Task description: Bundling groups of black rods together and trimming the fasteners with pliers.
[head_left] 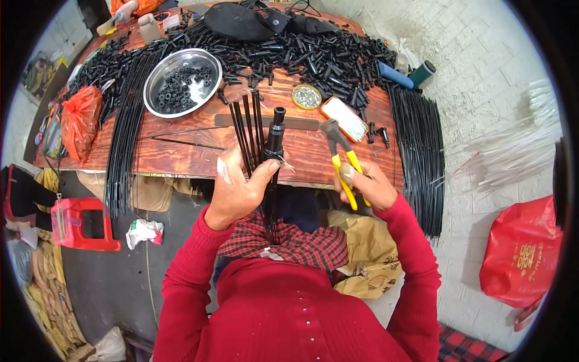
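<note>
My left hand (240,188) is closed around several thin black rods (248,130) and a black tubular fitting (275,136), which stand upright above the thumb. A few thin pale strands stick out beside the thumb. The lower ends of the rods hang over my lap, onto a red checked cloth (313,246). In my right hand (374,186) is a pair of end-cutting pliers (336,154) with yellow handles, the dark head pointing up and away from me. The jaws are apart from the fitting.
Behind my hands, a steel bowl (148,102) holds black rings; a round tin (294,100) holds small silvery pieces. A phone (345,118) and a dark flat bar (295,123) lie nearby. Black fittings (289,57) are heaped behind. Rod bundles (419,163) overhang the edge. A co-worker's hand (125,11) shows far left.
</note>
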Available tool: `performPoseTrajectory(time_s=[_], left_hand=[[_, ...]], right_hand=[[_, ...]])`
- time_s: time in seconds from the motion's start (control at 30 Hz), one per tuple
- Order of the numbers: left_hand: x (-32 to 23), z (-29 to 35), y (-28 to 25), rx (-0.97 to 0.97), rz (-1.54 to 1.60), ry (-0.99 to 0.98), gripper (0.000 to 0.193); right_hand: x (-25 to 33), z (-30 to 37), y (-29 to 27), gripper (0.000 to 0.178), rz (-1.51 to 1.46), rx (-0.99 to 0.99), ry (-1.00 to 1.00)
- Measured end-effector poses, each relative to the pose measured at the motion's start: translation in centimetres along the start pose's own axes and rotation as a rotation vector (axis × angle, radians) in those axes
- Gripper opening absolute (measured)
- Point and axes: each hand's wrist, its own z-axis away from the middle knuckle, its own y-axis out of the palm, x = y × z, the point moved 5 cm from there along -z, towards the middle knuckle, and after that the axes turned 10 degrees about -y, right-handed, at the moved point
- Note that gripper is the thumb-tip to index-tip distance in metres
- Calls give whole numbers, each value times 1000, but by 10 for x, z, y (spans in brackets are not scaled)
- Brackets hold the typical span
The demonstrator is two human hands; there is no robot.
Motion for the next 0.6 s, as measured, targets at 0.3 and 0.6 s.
performPoseTrajectory(time_s=[0.3, 0.6], left_hand=[[0, 0, 5, -64, -105, 32, 30], [-3, 1, 6, -60, -207, 15, 28]], right_hand=[[82, 16, 29, 35, 304, 276, 6], [113, 6, 24, 33, 469, 431, 76]])
